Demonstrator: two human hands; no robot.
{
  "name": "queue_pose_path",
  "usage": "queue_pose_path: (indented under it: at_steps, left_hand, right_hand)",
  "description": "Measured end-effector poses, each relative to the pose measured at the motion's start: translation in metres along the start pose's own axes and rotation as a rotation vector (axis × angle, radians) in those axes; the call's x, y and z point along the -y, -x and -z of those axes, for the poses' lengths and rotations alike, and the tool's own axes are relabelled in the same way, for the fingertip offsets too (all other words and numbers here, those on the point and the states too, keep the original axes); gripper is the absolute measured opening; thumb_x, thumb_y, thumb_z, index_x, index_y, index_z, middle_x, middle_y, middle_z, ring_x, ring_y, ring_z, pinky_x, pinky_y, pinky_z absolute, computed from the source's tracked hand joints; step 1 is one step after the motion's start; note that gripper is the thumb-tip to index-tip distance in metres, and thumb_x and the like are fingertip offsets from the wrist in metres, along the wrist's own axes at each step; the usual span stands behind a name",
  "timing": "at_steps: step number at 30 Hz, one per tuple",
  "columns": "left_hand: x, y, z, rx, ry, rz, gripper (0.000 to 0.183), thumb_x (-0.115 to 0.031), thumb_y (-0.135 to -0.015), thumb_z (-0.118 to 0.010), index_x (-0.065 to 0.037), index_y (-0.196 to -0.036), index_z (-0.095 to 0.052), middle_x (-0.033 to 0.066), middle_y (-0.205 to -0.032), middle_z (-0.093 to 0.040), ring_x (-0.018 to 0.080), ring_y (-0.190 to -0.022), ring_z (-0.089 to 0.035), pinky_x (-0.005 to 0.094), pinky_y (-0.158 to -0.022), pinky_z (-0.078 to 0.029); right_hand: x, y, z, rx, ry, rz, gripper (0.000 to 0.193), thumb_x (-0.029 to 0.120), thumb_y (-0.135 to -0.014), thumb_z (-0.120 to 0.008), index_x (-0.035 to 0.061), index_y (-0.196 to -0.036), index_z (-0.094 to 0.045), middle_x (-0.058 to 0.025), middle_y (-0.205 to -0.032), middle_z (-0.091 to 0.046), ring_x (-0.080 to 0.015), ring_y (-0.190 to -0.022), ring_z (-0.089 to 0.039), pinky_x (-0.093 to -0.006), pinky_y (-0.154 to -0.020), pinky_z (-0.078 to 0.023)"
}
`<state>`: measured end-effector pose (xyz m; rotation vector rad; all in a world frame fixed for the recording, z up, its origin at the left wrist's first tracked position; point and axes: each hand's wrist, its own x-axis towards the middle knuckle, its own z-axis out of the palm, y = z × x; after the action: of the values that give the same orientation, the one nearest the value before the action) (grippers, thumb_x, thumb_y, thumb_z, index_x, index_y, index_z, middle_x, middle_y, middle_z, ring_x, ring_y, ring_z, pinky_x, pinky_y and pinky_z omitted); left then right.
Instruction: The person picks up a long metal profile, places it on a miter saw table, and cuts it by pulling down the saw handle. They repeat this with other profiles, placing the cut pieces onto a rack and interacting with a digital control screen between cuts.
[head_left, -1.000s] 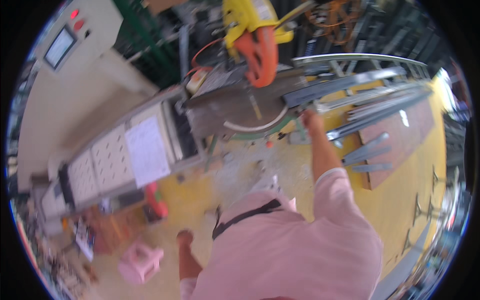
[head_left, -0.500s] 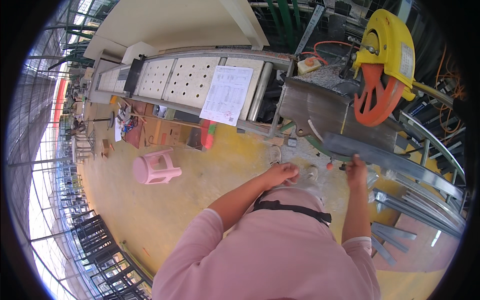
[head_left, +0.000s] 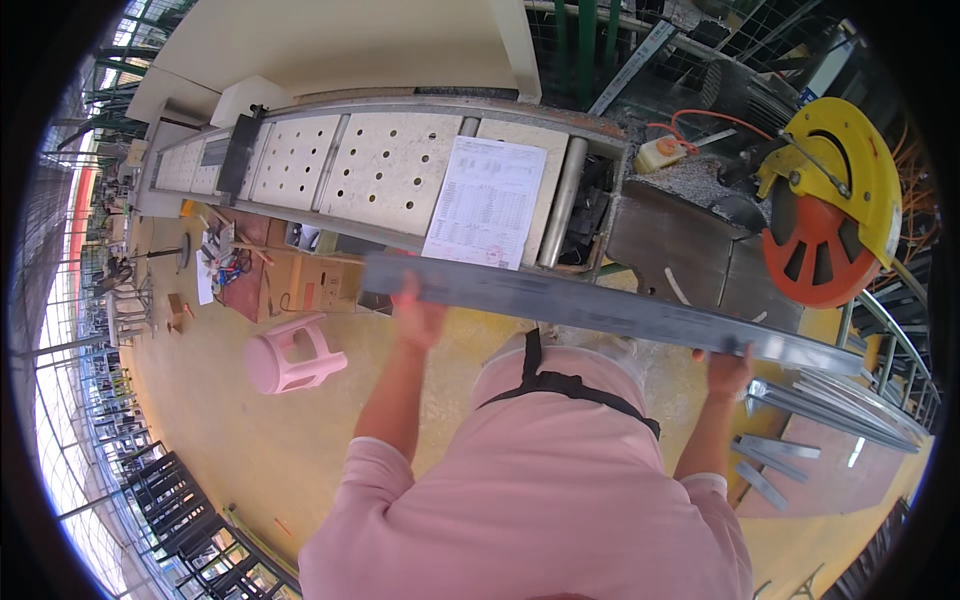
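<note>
A long grey metal profile [head_left: 580, 303] lies across in front of my body, tilted slightly down to the right. My left hand [head_left: 418, 316] is closed around it near its left end. Farther along, my right hand [head_left: 727, 371] grips its lower edge toward the right end. Just beyond the profile is a work table [head_left: 385, 165] with perforated plates and rollers. A printed sheet [head_left: 487, 200] rests on that table. At the right stands a cutting saw with a yellow guard [head_left: 872, 190] and an orange-red slotted cover [head_left: 822, 255], above a dark metal bed [head_left: 665, 240].
A pink stool [head_left: 290, 355] stands on the yellow floor at left, near a cardboard box [head_left: 325, 285]. Metal lengths [head_left: 830, 410] and short offcuts [head_left: 775, 447] lie at right. A white bottle with an orange cap [head_left: 660, 153] sits behind the saw bed.
The profile has come leftward from the saw bed and now spans in front of me. My left hand, earlier near my waist, has moved left and taken hold of it.
</note>
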<state>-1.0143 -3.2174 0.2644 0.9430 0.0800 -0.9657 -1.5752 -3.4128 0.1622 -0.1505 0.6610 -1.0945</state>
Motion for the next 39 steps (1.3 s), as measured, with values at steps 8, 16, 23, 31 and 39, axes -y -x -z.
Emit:
queue_pose_path:
  at_steps: [8, 16, 23, 31, 39]
  left_hand:
    - [-0.133, -0.067, 0.064, -0.16, 0.19, -0.093, 0.046, -0.042, -0.095, -0.049, -0.008, -0.125, -0.052, 0.0103, -0.119, -0.061, 0.0317, -0.113, -0.056, 0.0518, -0.103, -0.039]
    - [-0.018, -0.084, -0.015, -0.21, 0.19, 0.055, 0.031, -0.01, -0.096, -0.046, -0.001, -0.126, -0.048, 0.0119, -0.124, -0.056, 0.0256, -0.111, -0.056, 0.0428, -0.099, -0.045]
    - [-0.068, -0.163, 0.043, -0.161, 0.233, 0.079, 0.033, -0.024, -0.092, -0.053, -0.003, -0.117, -0.056, 0.0155, -0.119, -0.06, 0.0335, -0.116, -0.053, 0.0521, -0.108, -0.033]
    - [-0.071, -0.191, 0.076, -0.156, 0.203, 0.046, 0.038, -0.024, -0.093, -0.052, 0.0, -0.123, -0.052, 0.0169, -0.127, -0.056, 0.0351, -0.12, -0.05, 0.0489, -0.107, -0.035]
    - [-0.096, -0.154, 0.047, 0.071, 0.128, 0.057, 0.066, -0.037, -0.09, -0.054, 0.001, -0.142, -0.035, 0.0192, -0.15, -0.031, 0.0383, -0.137, -0.031, 0.0554, -0.112, -0.027]
  right_hand:
    - [-0.054, 0.005, -0.08, -0.323, 0.106, 0.253, 0.037, 0.035, -0.096, -0.053, 0.0102, -0.124, -0.05, -0.0081, -0.124, -0.056, -0.028, -0.114, -0.052, -0.048, -0.102, -0.037]
    - [-0.147, 0.052, -0.162, -0.269, 0.242, -0.182, 0.029, 0.035, -0.095, -0.057, 0.0099, -0.11, -0.057, -0.0051, -0.103, -0.064, -0.0207, -0.094, -0.061, -0.0335, -0.076, -0.05]
    - [-0.158, 0.021, -0.148, -0.388, 0.352, -0.199, 0.031, 0.026, -0.092, -0.063, 0.0016, -0.112, -0.057, -0.011, -0.108, -0.063, -0.0229, -0.091, -0.063, -0.0331, -0.08, -0.053]
    - [-0.207, -0.027, -0.198, -0.205, 0.296, -0.319, 0.034, 0.026, -0.093, -0.063, -0.0013, -0.112, -0.056, -0.0138, -0.102, -0.065, -0.0274, -0.092, -0.065, -0.0377, -0.081, -0.054]
    - [-0.153, 0.017, -0.174, -0.208, 0.335, -0.112, 0.045, 0.03, -0.09, -0.066, -0.0052, -0.117, -0.054, -0.0169, -0.116, -0.061, -0.0295, -0.095, -0.064, -0.0405, -0.082, -0.054]
